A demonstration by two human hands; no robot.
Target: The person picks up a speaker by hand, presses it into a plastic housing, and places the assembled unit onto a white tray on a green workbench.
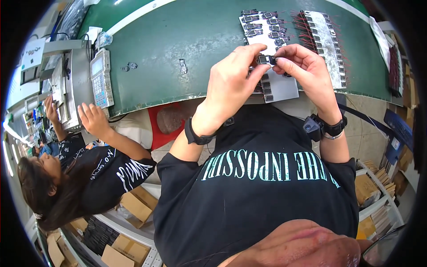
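Over the desk (151, 49), the left hand (231, 73) and right hand (309, 69) share a fingertip grip on a part (265, 59), above a white card (285, 90) bearing similar pieces (252, 19).

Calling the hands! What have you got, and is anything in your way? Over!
Left hand and right hand: fingertips on one small black part. Part held above white sheet bearing similar parts. Nothing seen blocking the hands.
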